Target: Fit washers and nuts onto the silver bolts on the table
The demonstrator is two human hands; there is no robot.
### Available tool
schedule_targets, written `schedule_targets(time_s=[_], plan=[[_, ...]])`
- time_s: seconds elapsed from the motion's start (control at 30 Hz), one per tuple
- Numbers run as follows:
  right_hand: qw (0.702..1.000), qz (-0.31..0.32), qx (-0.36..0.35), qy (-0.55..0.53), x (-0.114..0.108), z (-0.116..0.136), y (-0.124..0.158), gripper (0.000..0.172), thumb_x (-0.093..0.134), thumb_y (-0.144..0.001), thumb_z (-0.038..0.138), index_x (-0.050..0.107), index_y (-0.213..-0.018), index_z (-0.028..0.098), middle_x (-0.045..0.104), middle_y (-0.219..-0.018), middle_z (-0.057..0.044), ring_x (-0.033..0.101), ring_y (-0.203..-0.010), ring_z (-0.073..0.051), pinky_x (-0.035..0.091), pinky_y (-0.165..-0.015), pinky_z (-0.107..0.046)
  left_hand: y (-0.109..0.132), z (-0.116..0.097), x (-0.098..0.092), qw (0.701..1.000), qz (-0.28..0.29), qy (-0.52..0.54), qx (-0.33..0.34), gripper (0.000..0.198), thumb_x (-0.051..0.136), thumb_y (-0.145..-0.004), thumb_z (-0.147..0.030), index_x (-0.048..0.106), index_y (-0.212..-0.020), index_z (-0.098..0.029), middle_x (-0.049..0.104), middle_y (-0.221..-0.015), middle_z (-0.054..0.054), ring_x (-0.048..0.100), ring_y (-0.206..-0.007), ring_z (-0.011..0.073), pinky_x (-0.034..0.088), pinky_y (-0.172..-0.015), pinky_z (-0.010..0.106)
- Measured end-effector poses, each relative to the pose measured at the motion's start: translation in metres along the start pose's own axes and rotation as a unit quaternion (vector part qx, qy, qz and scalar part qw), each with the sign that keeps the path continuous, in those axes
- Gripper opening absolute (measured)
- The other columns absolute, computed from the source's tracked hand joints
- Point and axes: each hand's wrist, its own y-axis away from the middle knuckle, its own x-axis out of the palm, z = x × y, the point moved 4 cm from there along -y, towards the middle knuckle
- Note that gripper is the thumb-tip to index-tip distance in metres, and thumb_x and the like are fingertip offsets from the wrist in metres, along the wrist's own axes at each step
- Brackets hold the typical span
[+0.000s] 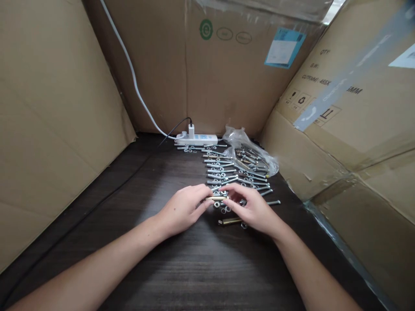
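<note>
A slim gold-coloured bolt (216, 198) lies level between my two hands, just above the table. My left hand (183, 207) pinches its left end between thumb and fingertips. At the right end, the thumb and forefinger of my right hand (251, 207) close around it. Below are a hex nut (217, 204) and a thin washer (223, 211), near the right thumb. Closer to me lies a brass-coloured metal sleeve (231, 221), with another nut (244, 225) beside it under my right hand. Some small parts behind the fingers are hidden.
Rows of silver bolts (220, 165) with nuts and washers run back toward a white power strip (197, 139). A clear plastic bag (238, 136) holds more hardware. A black cable (129, 177) crosses the dark table (155, 268). Cardboard walls (227, 86) enclose three sides.
</note>
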Motion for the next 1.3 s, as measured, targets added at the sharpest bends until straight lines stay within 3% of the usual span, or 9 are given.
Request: schedule_targets(time_s=[0.2,0.33,0.43,0.57,0.77,0.93,1.3], plan=[[0.993,0.028,-0.044,0.106,0.003,-0.001,-0.002,0.018,0.054,-0.088,0.027,0.067,-0.099,0.021,0.067,-0.085,-0.003,0.059,-0.075,-0.015,0.045,-0.071,-0.028,-0.001,-0.003,0.005,1.0,-0.004,-0.009,-0.003,0.014,0.046,-0.092,-0.028,0.055,-0.099,-0.021,0.065,-0.094,0.0,0.059,-0.084,0.0156,0.044,-0.075,0.029],[0.99,-0.035,-0.017,0.139,-0.018,-0.01,-0.003,0.019,0.054,-0.088,0.03,0.068,-0.098,0.021,0.068,-0.089,-0.004,0.06,-0.078,-0.017,0.046,-0.072,-0.029,-0.001,0.003,0.006,0.999,-0.025,-0.018,-0.03,0.019,0.046,-0.092,-0.026,0.052,-0.109,-0.021,0.063,-0.096,0.002,0.058,-0.086,0.0161,0.046,-0.076,0.029],[0.987,-0.074,0.002,0.141,-0.029,-0.017,-0.003,0.021,0.055,-0.087,0.032,0.068,-0.1,0.02,0.069,-0.094,-0.005,0.061,-0.08,-0.017,0.046,-0.071,-0.029,-0.002,0.003,0.01,0.998,0.01,-0.057,0.007,0.019,0.042,-0.092,-0.018,0.057,-0.104,-0.021,0.059,-0.097,0.002,0.054,-0.088,0.0166,0.045,-0.078,0.03],[0.989,-0.061,-0.003,0.137,-0.025,-0.02,-0.003,0.02,0.057,-0.086,0.032,0.069,-0.098,0.02,0.069,-0.095,-0.005,0.062,-0.083,-0.018,0.047,-0.074,-0.03,-0.001,0.002,0.016,0.993,0.058,-0.102,0.028,0.022,0.043,-0.091,-0.017,0.059,-0.103,-0.023,0.055,-0.09,0.002,0.05,-0.084,0.0176,0.043,-0.072,0.03],[0.989,-0.056,-0.002,0.138,-0.022,-0.024,-0.004,0.02,0.057,-0.086,0.033,0.069,-0.096,0.02,0.069,-0.092,-0.005,0.062,-0.079,-0.018,0.048,-0.071,-0.03,0.001,0.001,0.019,0.987,0.086,-0.129,0.034,0.023,0.044,-0.089,-0.017,0.059,-0.106,-0.025,0.053,-0.09,0.003,0.047,-0.084,0.0184,0.04,-0.072,0.031],[0.988,-0.063,-0.001,0.139,-0.023,-0.027,-0.003,0.02,0.058,-0.086,0.034,0.069,-0.096,0.021,0.069,-0.091,-0.004,0.062,-0.077,-0.017,0.048,-0.069,-0.03,0.0,-0.003,0.016,0.986,0.095,-0.126,0.045,0.018,0.043,-0.091,-0.02,0.06,-0.097,-0.022,0.053,-0.09,0.003,0.046,-0.083,0.0183,0.039,-0.073,0.031],[0.988,-0.063,0.003,0.138,-0.024,-0.027,-0.004,0.021,0.056,-0.086,0.034,0.068,-0.095,0.02,0.069,-0.09,-0.005,0.061,-0.077,-0.018,0.047,-0.069,-0.029,0.003,-0.014,0.014,0.99,0.103,-0.061,0.077,0.014,0.048,-0.089,-0.022,0.059,-0.098,-0.022,0.055,-0.094,0.004,0.05,-0.086,0.0183,0.041,-0.074,0.03]])
